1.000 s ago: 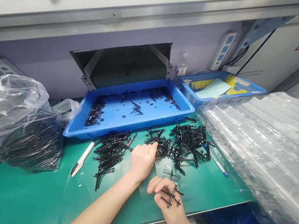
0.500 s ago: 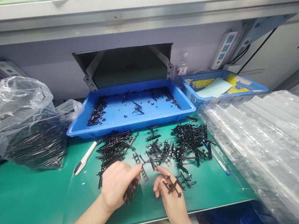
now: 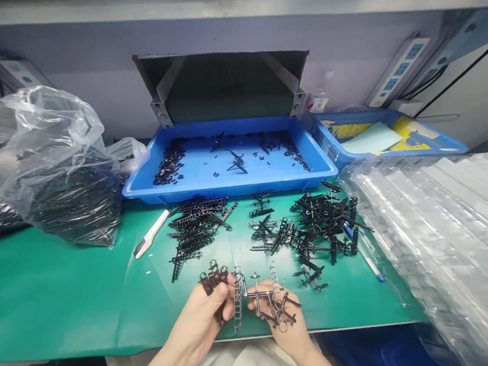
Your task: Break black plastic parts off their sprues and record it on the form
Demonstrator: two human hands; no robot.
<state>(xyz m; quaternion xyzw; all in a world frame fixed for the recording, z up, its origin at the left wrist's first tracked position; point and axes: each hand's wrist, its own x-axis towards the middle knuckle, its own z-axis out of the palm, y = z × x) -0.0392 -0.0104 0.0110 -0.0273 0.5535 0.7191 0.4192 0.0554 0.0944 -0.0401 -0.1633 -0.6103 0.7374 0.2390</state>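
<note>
My left hand (image 3: 201,320) is closed around a bundle of black plastic strips (image 3: 212,279) with ring-shaped ends. Close to its fingertips stands a ladder-like black strip (image 3: 237,305), linked to or touching a thin cross-shaped black plastic frame (image 3: 257,293); which of the two I cannot tell. The fingers of my right hand (image 3: 294,338) grip that frame, and more black frame pieces (image 3: 279,311) lie across them. In front of my hands are a pile of black ladder-like strips (image 3: 197,224) and a tangled heap of black frame parts (image 3: 322,222).
A blue tray (image 3: 202,187) with small black bits stands behind the piles. At left are a white-handled cutter (image 3: 152,233) and a clear bag of black parts (image 3: 71,193). Stacked clear plastic trays (image 3: 429,218), a blue pen (image 3: 366,255) and a blue basket (image 3: 338,156) occupy the right.
Both hands have come nearer the table's front edge, and the view has shifted. The right hand now has more black frame pieces across its fingers, brought close beside the left hand.
</note>
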